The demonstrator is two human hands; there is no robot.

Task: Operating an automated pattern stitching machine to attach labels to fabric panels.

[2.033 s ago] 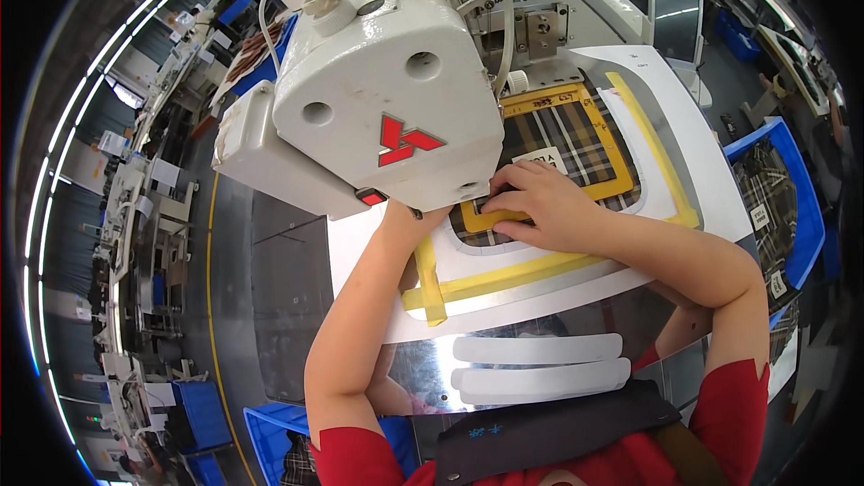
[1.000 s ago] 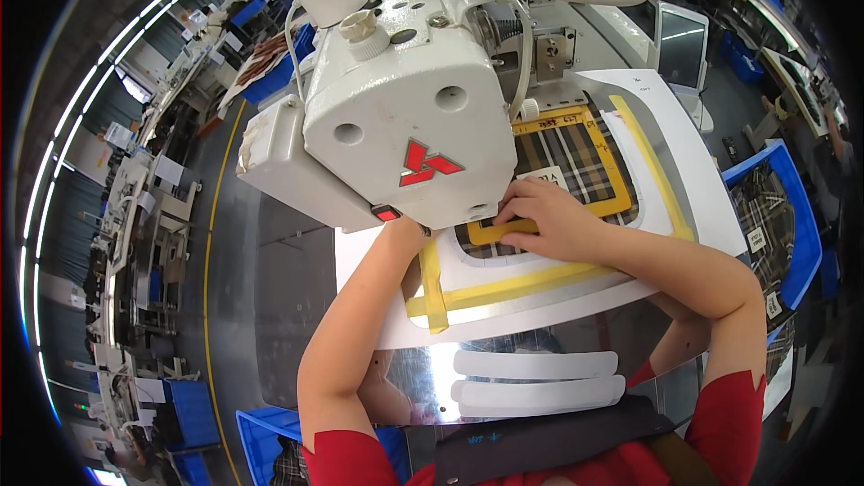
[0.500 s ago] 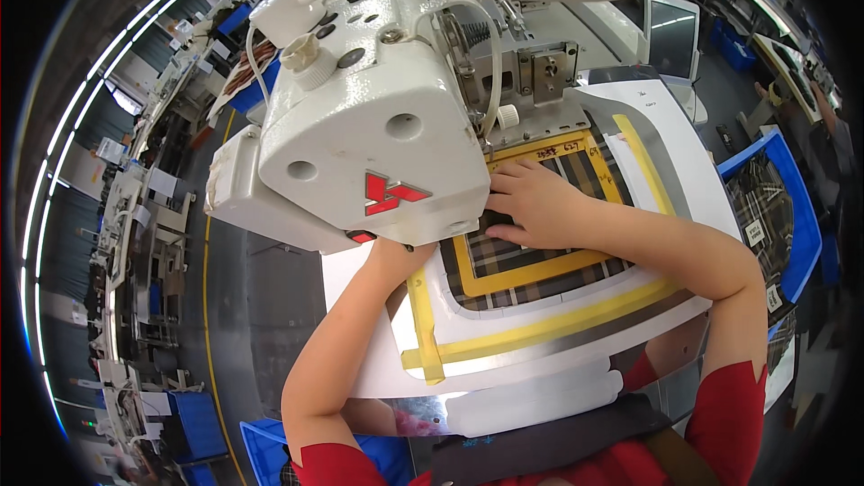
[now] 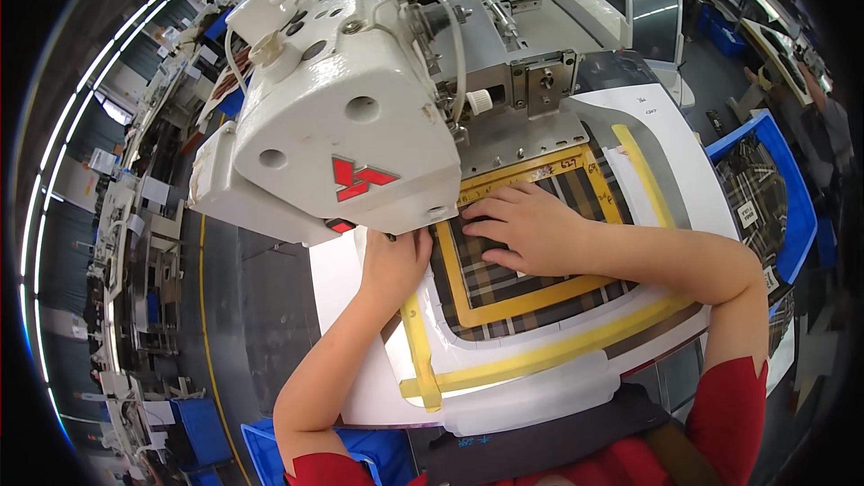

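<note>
My right hand lies with spread fingers on dark plaid fabric inside a yellow rectangular frame. My left hand is beside the frame's left side, under the white machine head; its fingertips are hidden there. Frame and fabric rest on a white-and-silver board edged with yellow tape. The frame's far edge meets a metal bracket plate of the machine.
A blue bin of plaid pieces stands at right, another at lower left, with a small screen at upper right. Rows of workstations line the left. Another person is at the far right.
The board, frame and fabric have shifted toward me, exposing more of the bracket. My right hand has moved from the frame's near edge onto the fabric farther in.
</note>
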